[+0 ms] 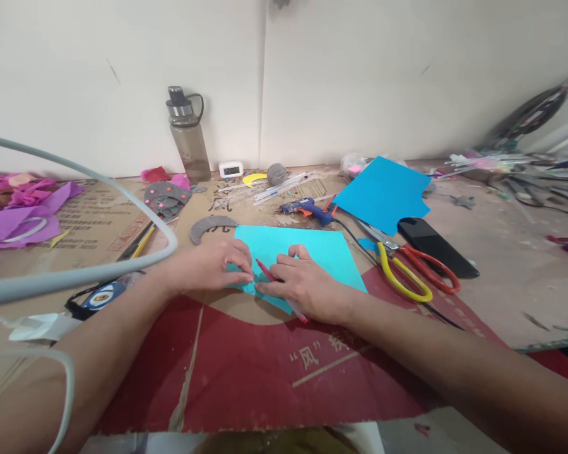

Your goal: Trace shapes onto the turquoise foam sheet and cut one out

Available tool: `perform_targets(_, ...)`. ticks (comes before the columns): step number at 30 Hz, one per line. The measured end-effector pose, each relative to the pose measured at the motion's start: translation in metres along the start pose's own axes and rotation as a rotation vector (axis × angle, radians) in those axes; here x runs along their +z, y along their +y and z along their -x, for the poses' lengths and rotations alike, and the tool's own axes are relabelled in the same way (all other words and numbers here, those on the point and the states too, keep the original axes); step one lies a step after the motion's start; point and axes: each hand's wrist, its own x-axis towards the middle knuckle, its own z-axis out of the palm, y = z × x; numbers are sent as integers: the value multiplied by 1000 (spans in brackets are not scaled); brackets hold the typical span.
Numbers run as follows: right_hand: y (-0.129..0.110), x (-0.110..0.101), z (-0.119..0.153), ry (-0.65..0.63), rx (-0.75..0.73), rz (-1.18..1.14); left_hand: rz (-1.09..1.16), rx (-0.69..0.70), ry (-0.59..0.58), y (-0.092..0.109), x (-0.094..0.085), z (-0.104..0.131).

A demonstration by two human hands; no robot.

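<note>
A turquoise sheet (307,238) lies on the cardboard, its lower part between my two hands. My left hand (213,261) is closed at the sheet's left edge, with thumb and fingertips pinched on it. My right hand (312,284) is closed around a red pen (265,270), which slants across under the fingers. The thumb of my right hand presses near the left fingertips, and the exact contact there is hidden. A grey felt crescent (207,228) lies just beyond my left hand. Scissors (419,268) with one yellow and one red handle lie to the right.
A blue glue gun (307,208) lies behind the sheet, its cord running right. Further right are a blue sheet (385,192) and a black phone (438,247). A bottle (189,142) and a small timer (231,169) stand by the wall. A grey tube (123,271) arches at left.
</note>
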Motion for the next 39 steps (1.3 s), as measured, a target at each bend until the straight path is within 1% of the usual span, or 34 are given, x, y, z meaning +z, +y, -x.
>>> perform_targets(2,0,0,0,0,0,-5,84,72,-51,4,-2,2)
perform_targets(5,0,0,0,5,7,-13,120,107,-123,4,-2,3)
perform_targets(10,1,-1,1,12,37,-103,75,114,-139,2,0,2)
perform_targets(12,2,-2,3,66,95,-201,53,115,-160,3,-1,2)
perform_targets(15,2,-4,4,231,232,-430,26,110,-206,5,-3,2)
perform_targets(17,2,-6,4,311,306,-590,46,103,-203,5,-2,2)
perform_targets(19,2,-8,3,333,343,-689,79,96,-170,5,-1,3)
perform_targets(23,-1,-11,1,289,383,-734,108,91,-118,5,2,4)
perform_targets(27,-4,-10,1,252,429,-724,134,122,-140,4,1,2)
perform_targets(34,-4,-7,2,190,389,-690,84,114,-178,3,0,1)
perform_targets(39,-5,-7,1,180,389,-682,13,118,-161,4,1,1)
